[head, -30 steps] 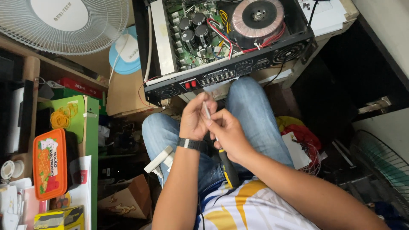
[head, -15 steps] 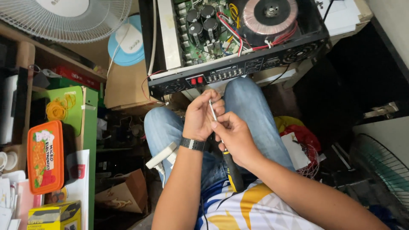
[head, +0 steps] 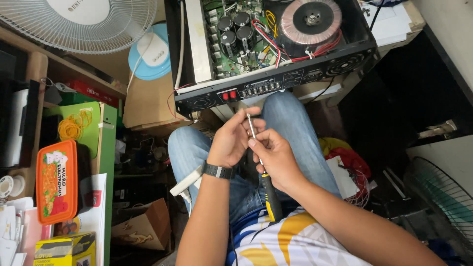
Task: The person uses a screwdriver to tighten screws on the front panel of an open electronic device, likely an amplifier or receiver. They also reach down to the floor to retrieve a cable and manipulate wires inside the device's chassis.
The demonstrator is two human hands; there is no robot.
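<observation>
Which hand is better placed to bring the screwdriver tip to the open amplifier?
Probably the right hand: it grips the screwdriver along the shaft, handle under its wrist. The left hand only pinches the tip. The amplifier lies just ahead.

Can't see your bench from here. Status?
Left hand pinching screwdriver tip. Right hand gripping its shaft. Open amplifier ahead, untouched.
</observation>
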